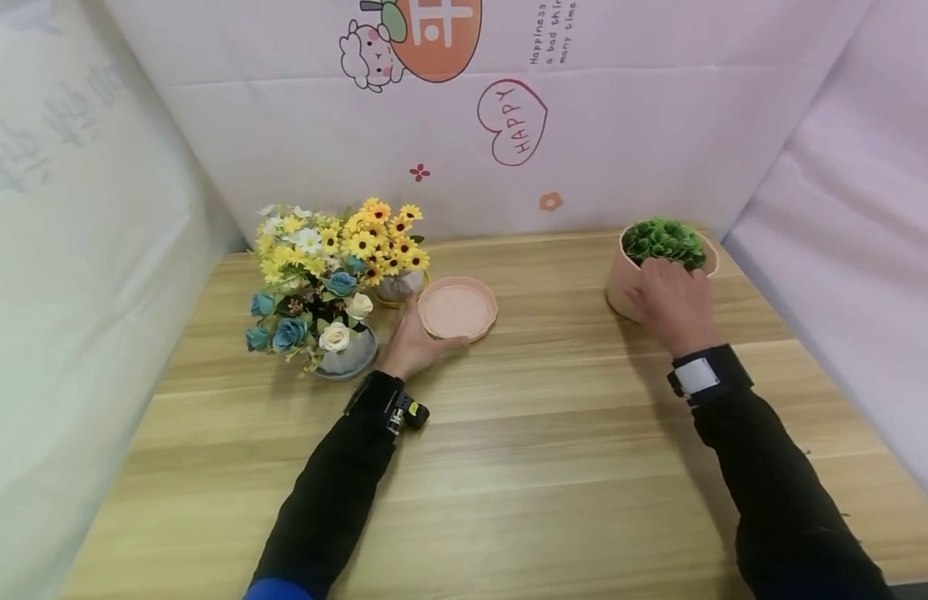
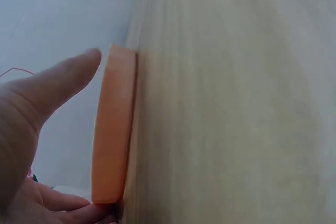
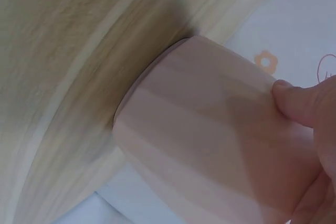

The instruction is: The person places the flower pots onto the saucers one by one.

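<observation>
A shallow pink plant saucer (image 1: 458, 310) lies flat on the wooden table. My left hand (image 1: 414, 340) spreads round its left and near sides, with the fingers against its edge. In the left wrist view the thumb (image 2: 68, 77) stands out straight, a little apart from the saucer's side wall (image 2: 113, 135). Over at the back right, my right hand (image 1: 677, 307) grips the rim of a pink flowerpot (image 1: 623, 287) holding a leafy green plant (image 1: 662, 242). The right wrist view shows the thumb (image 3: 296, 100) on the pot's outer wall, its base close over the table.
Left of the saucer stand two grey pots of artificial flowers: yellow blooms (image 1: 377, 242) behind, blue and cream roses (image 1: 313, 321) in front. A printed white cloth (image 1: 621, 142) rises behind the wooden table (image 1: 509, 467), with more white cloth along both sides.
</observation>
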